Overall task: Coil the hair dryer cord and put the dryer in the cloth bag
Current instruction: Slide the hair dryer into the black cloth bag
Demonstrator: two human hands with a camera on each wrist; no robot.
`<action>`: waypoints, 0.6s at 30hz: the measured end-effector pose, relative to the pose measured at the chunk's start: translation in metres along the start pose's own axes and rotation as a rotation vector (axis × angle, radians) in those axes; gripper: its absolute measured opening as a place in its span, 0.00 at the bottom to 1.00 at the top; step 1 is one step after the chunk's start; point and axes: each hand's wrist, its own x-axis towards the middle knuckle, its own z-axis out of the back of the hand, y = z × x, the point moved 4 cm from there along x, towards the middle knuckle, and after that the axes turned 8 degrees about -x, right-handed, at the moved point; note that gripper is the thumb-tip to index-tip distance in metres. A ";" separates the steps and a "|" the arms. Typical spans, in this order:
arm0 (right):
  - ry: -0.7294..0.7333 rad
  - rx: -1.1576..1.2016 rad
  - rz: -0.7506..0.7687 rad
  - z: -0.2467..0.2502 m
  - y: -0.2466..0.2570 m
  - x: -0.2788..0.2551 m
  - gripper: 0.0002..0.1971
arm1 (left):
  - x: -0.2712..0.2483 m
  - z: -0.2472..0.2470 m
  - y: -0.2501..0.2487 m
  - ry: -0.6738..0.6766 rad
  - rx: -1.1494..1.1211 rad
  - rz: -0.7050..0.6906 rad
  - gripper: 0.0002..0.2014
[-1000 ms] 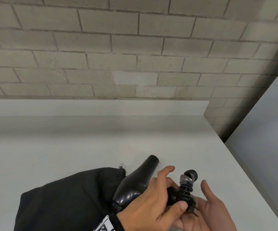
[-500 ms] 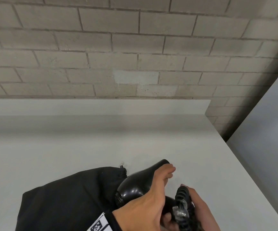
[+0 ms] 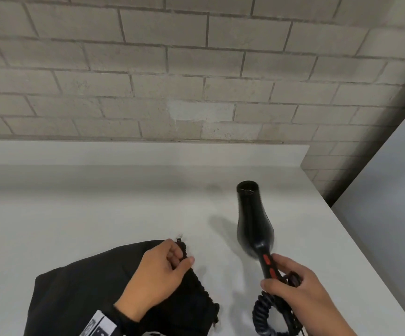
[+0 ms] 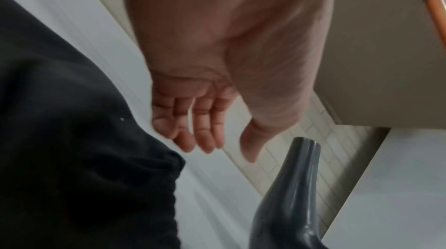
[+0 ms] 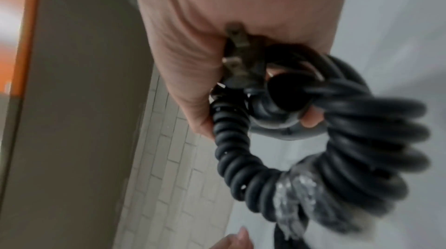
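The black hair dryer [image 3: 253, 226] is held above the white table, nozzle pointing away from me. My right hand [image 3: 273, 271] grips its handle just below the red switches, together with the bundled coiled cord [image 3: 264, 314]. In the right wrist view the cord [image 5: 350, 138] loops round the handle end, and the plug [image 5: 241, 62] lies against my palm. The black cloth bag [image 3: 80, 299] lies flat at the lower left. My left hand [image 3: 179, 260] hovers over its gathered mouth. The left wrist view shows that hand [image 4: 217, 148] loosely curled and empty, just above the bag [image 4: 60, 148].
The white table [image 3: 99, 202] runs back to a low ledge under a grey brick wall [image 3: 196, 69]. Its right edge [image 3: 366, 251] passes close to the dryer, and a grey panel [image 3: 390, 190] stands beyond it.
My left hand has let go of the dryer and moved left to the bag's mouth. The right hand has carried the dryer and cord to the right, away from the bag.
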 end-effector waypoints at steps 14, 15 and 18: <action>-0.139 -0.438 0.117 -0.004 -0.022 0.038 0.36 | 0.005 -0.029 0.023 0.138 0.481 0.261 0.31; -0.141 -0.458 0.132 -0.005 -0.022 0.040 0.35 | 0.006 -0.029 0.023 0.135 0.482 0.264 0.31; -0.167 -0.495 0.140 -0.008 -0.025 0.042 0.33 | 0.007 -0.027 0.026 0.140 0.469 0.279 0.28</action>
